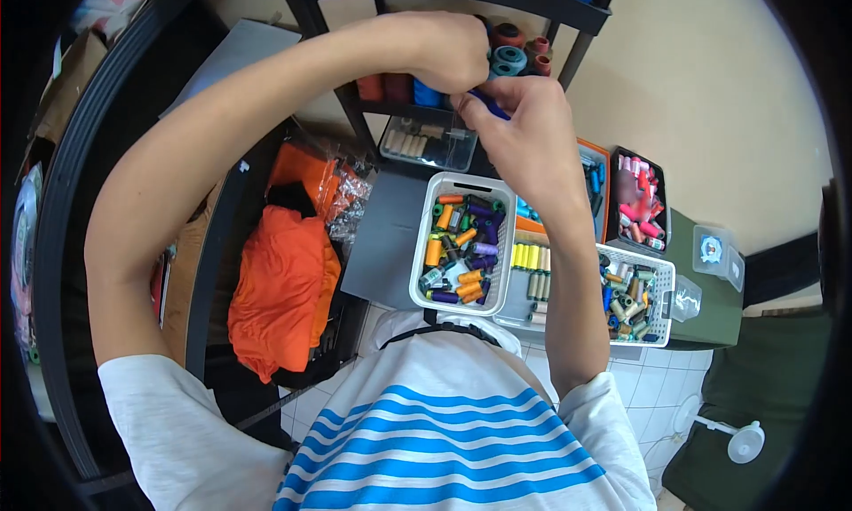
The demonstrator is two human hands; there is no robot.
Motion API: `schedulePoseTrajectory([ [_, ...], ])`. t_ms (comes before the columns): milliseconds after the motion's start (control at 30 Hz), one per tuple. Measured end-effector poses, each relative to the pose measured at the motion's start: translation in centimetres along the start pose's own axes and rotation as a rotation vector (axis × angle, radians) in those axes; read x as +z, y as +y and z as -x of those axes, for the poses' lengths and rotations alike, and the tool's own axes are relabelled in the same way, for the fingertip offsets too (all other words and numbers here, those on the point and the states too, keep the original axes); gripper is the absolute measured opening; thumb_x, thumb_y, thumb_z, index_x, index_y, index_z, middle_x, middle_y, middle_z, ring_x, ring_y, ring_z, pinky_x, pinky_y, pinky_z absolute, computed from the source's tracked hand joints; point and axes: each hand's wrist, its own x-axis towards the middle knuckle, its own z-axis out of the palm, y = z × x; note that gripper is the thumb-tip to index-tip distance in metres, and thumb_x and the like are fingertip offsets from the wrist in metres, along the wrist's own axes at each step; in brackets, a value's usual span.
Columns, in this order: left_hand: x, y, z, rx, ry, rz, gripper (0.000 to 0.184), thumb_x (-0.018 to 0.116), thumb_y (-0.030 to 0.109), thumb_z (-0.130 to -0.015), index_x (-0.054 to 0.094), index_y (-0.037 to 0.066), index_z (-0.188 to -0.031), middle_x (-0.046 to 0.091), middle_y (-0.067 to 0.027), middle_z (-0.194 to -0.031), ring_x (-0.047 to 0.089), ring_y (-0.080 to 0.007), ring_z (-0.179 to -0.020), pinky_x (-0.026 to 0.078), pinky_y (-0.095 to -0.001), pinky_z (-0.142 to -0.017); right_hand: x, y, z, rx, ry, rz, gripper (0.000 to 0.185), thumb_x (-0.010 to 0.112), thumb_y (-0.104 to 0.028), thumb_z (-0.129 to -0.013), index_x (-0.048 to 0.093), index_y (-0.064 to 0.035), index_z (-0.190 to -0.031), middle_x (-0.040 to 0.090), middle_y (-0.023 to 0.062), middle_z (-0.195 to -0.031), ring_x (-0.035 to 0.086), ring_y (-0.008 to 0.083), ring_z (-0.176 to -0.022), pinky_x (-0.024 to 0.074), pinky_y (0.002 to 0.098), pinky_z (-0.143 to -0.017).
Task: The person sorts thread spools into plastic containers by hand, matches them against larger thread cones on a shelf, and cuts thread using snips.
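Observation:
Both my hands are raised together in front of the dark shelf. My right hand [537,125] is closed around a dark blue spool of thread [490,104], mostly covered by the fingers. My left hand [451,51] is curled just above it, close to the right fingertips; its fingers are turned away, so what they grip is hidden. Behind the hands stand large thread cones [508,60] in teal and red. Below them is a white basket [419,271] of orange, purple and green thread spools [470,285].
A clear box [428,144] of beige spools sits under the shelf [355,125]. To the right are a white basket [666,302] of mixed spools and a black bin [661,178] of pink and red ones. Orange cloth [284,285] lies at left.

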Motion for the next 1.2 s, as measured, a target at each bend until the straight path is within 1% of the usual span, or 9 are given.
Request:
schedulePoseTrajectory([
  [167, 0.1, -0.3, 0.4, -0.124, -0.024, 0.088, 0.028, 0.07, 0.023, -0.076, 0.08, 0.0, -0.089, 0.073, -0.0258, -0.086, 0.072, -0.042, -0.083, 0.058, -0.0502, -0.079, 0.9, -0.4, -0.5, 0.036, -0.045, -0.013, 0.029, 0.073, -0.019, -0.091, 0.075, 0.0085, -0.1, 0.071, 0.025, -0.075, 0.072, 0.0336, -0.069, 0.0546, 0.0421, -0.071],
  [233, 0.2, -0.9, 0.5, 0.029, -0.01, 0.083, 0.031, 0.057, 0.014, -0.086, 0.071, -0.012, -0.076, 0.066, -0.0283, -0.07, 0.068, -0.0378, -0.063, 0.056, -0.0461, -0.062, 1.1, -0.5, -0.5, 0.028, -0.046, -0.018, 0.028, 0.072, -0.018, -0.091, 0.075, 0.008, -0.101, 0.071, 0.0249, -0.076, 0.072, 0.0336, -0.069, 0.0546, 0.0419, -0.071],
  [333, 0.6, -1.3, 0.5, 0.064, 0.032, 0.064, 0.031, 0.057, 0.014, -0.085, 0.071, -0.012, -0.075, 0.065, -0.0279, -0.068, 0.067, -0.0376, -0.06, 0.055, -0.0462, -0.06, 1.2, -0.8, -0.3, -0.004, -0.041, -0.012, 0.025, 0.072, -0.015, -0.091, 0.076, 0.0066, -0.102, 0.072, 0.0245, -0.077, 0.073, 0.0332, -0.07, 0.0548, 0.0412, -0.07],
  [567, 0.4, -1.5, 1.2, -0.041, 0.001, 0.033, 0.033, 0.056, 0.015, -0.087, 0.071, -0.011, -0.073, 0.066, -0.0281, -0.069, 0.067, -0.0378, -0.06, 0.055, -0.0455, -0.059, 2.8, 0.4, -0.2, -0.145, -0.06, -0.055, 0.022, 0.072, -0.011, -0.09, 0.076, 0.0071, -0.103, 0.071, 0.026, -0.078, 0.072, 0.0336, -0.068, 0.0541, 0.0397, -0.068],
  [633, 0.4, -1.7, 1.6, -0.11, -0.076, 0.0, 0.031, 0.059, 0.014, -0.077, 0.079, -0.005, -0.091, 0.073, -0.0289, -0.092, 0.072, -0.0446, -0.088, 0.058, -0.0514, -0.08, 3.0, 0.5, 0.0, -0.114, -0.1, -0.044, 0.023, 0.072, -0.011, -0.09, 0.075, 0.0077, -0.103, 0.071, 0.0264, -0.077, 0.071, 0.0335, -0.067, 0.054, 0.0395, -0.067],
  [867, 1.6, -2.8, 2.5, -0.134, -0.133, -0.032, 0.031, 0.057, 0.011, -0.077, 0.079, -0.005, -0.092, 0.073, -0.0286, -0.093, 0.073, -0.043, -0.088, 0.059, -0.0495, -0.08, 3.8, 0.7, 0.3, -0.126, -0.143, -0.08, 0.028, 0.075, -0.015, -0.089, 0.075, 0.009, -0.103, 0.071, 0.026, -0.077, 0.069, 0.0316, -0.064, 0.0541, 0.0391, -0.067],
  [967, 2.4, -3.9, 2.6, 0.015, -0.044, -0.027, 0.031, 0.054, 0.013, -0.086, 0.07, -0.011, -0.075, 0.066, -0.0295, -0.071, 0.07, -0.0402, -0.068, 0.056, -0.0472, -0.065, 4.3, 1.1, 0.0, -0.127, -0.139, -0.098, 0.029, 0.076, -0.016, -0.089, 0.075, 0.0088, -0.104, 0.072, 0.0258, -0.079, 0.07, 0.0306, -0.065, 0.0543, 0.0389, -0.068],
  [1033, 1.8, -3.1, 3.2, -0.199, -0.03, 0.144, 0.032, 0.054, 0.014, -0.087, 0.07, -0.011, -0.075, 0.066, -0.0302, -0.073, 0.071, -0.0414, -0.071, 0.056, -0.0478, -0.067, 4.4, 1.3, 0.0, -0.127, -0.122, -0.118, 0.03, 0.076, -0.017, -0.089, 0.075, 0.0088, -0.104, 0.072, 0.0259, -0.08, 0.07, 0.0297, -0.066, 0.0544, 0.0388, -0.068],
  [1200, 1.7, -3.4, 3.7, -0.189, -0.022, 0.137, 0.033, 0.054, 0.016, -0.087, 0.07, -0.012, -0.078, 0.067, -0.0316, -0.075, 0.071, -0.0432, -0.074, 0.056, -0.0485, -0.069, 3.8, 0.4, 0.2, -0.063, -0.082, -0.075, 0.03, 0.077, -0.018, -0.089, 0.076, 0.0092, -0.101, 0.071, 0.0244, -0.077, 0.069, 0.0262, -0.064, 0.054, 0.0377, -0.066],
])
